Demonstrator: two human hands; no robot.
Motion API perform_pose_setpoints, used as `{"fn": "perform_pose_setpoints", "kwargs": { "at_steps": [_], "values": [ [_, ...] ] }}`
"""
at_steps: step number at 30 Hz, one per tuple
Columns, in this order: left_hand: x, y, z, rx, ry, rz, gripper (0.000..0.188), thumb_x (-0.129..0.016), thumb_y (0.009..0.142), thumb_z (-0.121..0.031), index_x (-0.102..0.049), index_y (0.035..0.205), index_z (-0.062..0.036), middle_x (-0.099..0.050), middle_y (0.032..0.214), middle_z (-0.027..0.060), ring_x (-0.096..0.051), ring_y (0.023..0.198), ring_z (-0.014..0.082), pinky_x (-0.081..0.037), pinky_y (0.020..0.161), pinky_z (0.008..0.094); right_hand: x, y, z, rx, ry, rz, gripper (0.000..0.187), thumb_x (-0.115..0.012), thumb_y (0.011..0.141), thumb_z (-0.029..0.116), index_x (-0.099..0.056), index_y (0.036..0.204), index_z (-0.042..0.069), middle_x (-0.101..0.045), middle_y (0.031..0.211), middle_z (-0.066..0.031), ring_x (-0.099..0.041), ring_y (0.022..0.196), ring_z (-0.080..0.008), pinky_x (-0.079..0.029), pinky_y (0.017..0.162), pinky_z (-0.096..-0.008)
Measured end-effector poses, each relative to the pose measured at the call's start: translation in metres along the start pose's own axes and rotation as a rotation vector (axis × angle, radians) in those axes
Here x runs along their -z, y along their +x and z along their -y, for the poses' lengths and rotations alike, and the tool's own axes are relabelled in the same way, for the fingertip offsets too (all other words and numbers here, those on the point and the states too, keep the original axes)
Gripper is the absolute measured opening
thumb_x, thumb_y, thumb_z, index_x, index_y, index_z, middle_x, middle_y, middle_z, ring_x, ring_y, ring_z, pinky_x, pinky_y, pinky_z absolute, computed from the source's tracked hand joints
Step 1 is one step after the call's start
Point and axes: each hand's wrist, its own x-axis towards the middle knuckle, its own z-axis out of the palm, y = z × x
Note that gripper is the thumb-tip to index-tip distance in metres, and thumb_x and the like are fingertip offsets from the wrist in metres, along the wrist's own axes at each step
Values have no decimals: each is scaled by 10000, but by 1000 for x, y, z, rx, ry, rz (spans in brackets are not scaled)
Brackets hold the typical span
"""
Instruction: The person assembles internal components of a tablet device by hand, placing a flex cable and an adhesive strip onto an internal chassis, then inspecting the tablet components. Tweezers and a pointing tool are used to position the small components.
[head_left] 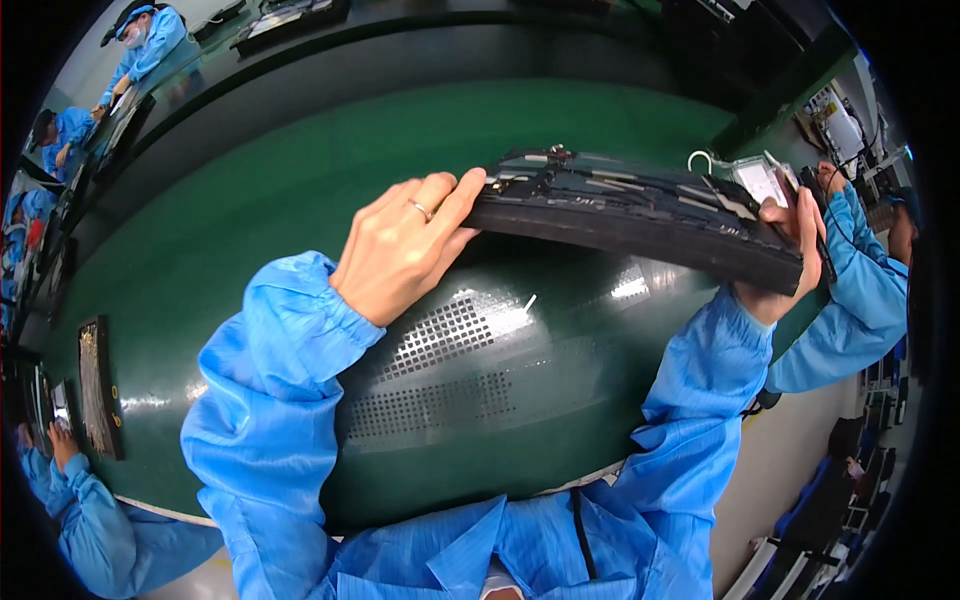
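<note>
A shallow black tray (640,235) is raised above the green worktable (560,420), tilted so its long side wall faces me. Thin dark strips and small parts lie loosely across its top; their exact kind is hard to make out. My left hand (405,240), with a ring on one finger, is closed on the tray's left end. At the opposite end my right hand (790,245) grips the corner, thumb over the rim and palm partly hidden behind it. Both my sleeves are blue.
Grids of small dark squares (445,340) mark the tabletop below the tray. Another narrow tray (97,390) of parts lies at left. A co-worker's blue sleeve (840,335) is close on the right; another person's hand (63,445) is at far left. A dark ledge (400,50) runs along the back.
</note>
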Motion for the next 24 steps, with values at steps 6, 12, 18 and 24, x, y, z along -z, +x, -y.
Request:
{"fn": "perform_pose_setpoints", "kwargs": {
  "at_steps": [6, 12, 18, 24],
  "values": [
    [53, 14, -29, 25, 166, 219, 449, -677, 533, -83, -514, 943, -4, -491, 833, 101, -506, 748, 242, -444, 653, 315, -21, -10, -56, -500, 456, -148, 187, -530, 766, 132, -547, 893, -4, -598, 727, -147, -566, 609, -206, -445, 559, -267],
    [42, -9, -38, -28, 12, 169, 415, -672, 536, -83, -514, 894, 54, -542, 865, 163, -547, 779, 268, -463, 674, 319, -15, 9, -48, -637, 277, 116, 214, -536, 759, 163, -551, 899, 2, -585, 832, -149, -563, 720, -202, -426, 714, -271],
    [6, -48, -68, -128, 45, 146, 258, -529, 599, -74, -580, 841, -2, -534, 813, 135, -529, 731, 241, -457, 705, 367, -11, -21, 66, -437, 25, 494, 181, -535, 722, 62, -572, 867, -40, -590, 824, -174, -560, 748, -203, -427, 728, -283],
    [-11, -63, -70, -116, 45, 112, 228, -529, 624, -63, -579, 839, -7, -530, 816, 139, -516, 750, 248, -458, 746, 409, -27, -115, 73, -987, 129, 738, 105, -600, 667, -31, -604, 772, -40, -593, 738, -86, -550, 664, -136, -432, 613, -232]
  ]
}}
